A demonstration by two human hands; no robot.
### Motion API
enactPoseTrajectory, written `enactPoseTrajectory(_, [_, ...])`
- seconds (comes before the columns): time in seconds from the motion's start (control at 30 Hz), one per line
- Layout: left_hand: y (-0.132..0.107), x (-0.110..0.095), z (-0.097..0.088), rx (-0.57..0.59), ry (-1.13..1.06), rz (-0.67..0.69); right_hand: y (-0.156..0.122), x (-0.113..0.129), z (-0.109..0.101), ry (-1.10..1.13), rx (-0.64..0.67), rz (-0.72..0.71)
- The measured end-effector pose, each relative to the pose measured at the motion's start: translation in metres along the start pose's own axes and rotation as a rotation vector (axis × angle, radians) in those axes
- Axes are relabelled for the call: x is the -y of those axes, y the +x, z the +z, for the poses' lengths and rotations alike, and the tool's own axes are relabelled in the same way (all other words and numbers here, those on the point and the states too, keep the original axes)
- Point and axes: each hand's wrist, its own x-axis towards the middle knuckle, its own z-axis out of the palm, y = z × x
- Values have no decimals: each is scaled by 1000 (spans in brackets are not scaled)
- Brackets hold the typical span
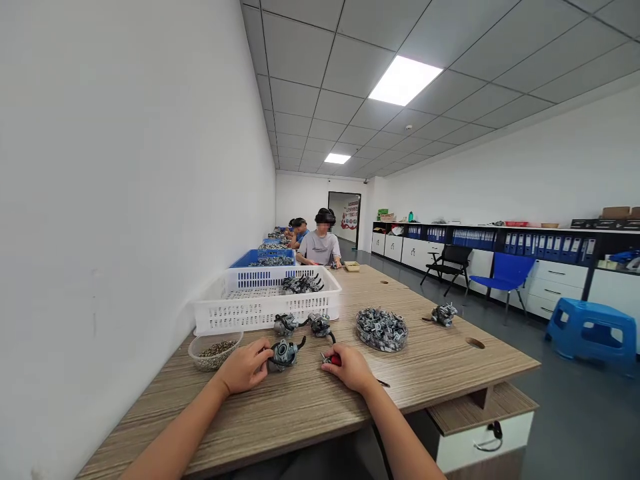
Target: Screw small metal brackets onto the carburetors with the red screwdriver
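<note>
Partly covered, cropped or tiny
Cannot see most of the red item (335, 360) inside the right hand (352, 369), nor tell apart the small pieces (220, 349) in the clear tub (197, 344); lose both forearms (394, 427) at the bottom edge.

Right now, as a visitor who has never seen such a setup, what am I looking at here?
There's no robot: these are a person's bare hands, seen from a camera worn on that person's head, looking forward and down. The left hand holds a grey metal assembly; the right hand holds a red item, mostly hidden. The wood-grain table also bears a white basket, a tub of small brassy pieces and another of grey metal pieces. Beyond sits a co-worker.
</note>
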Motion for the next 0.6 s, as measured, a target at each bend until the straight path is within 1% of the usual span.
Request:
enactPoseTrajectory(0.17, [0,0,0,-10,-17,5,0,0,0,-6,-4,-6])
enactPoseTrajectory(0.33, [-1,4,2,-51,-11,21,0,-2,1,-9,-13,-11])
enactPoseTrajectory(0.47, [-1,7,4,-91,2,32,1,-3,1,-11,-16,-18])
enactPoseTrajectory(0.6, [1,7,8,-96,16,32,1,-4,2,-10,-15,-22])
